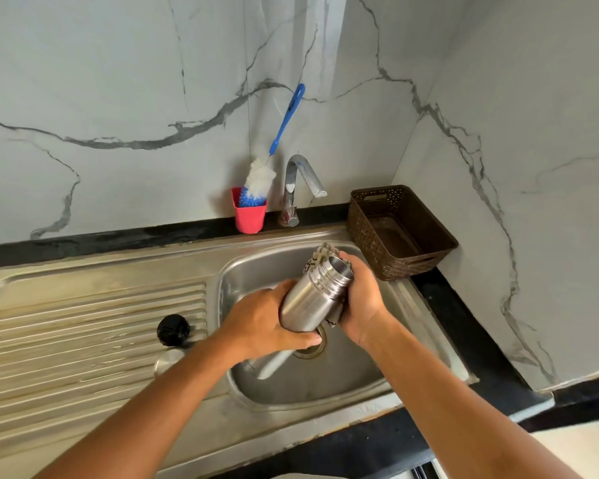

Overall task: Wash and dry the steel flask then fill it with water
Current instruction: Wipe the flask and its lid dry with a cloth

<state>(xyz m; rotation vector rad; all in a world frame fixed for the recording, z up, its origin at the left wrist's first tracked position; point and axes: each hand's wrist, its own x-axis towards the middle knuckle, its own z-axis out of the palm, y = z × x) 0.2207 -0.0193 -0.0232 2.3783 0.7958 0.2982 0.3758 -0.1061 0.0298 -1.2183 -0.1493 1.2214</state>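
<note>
The steel flask (308, 299) is held tilted above the sink basin (353, 371), its open mouth pointing up and to the right. My left hand (263, 323) grips its lower body. My right hand (360, 299) wraps around the neck with a patterned cloth (320, 255) pressed against the flask; the cloth sticks out behind the mouth and below the palm. The black flask cap (173, 330) lies on the ribbed drainboard (83, 340), with a round steel lid (168, 361) just in front of it.
A chrome tap (300, 181) stands behind the basin, no water running. A red cup (249, 212) holds a blue-handled bottle brush (274, 157). A brown perforated basket (398, 233) sits on the black counter at the right, near the corner wall.
</note>
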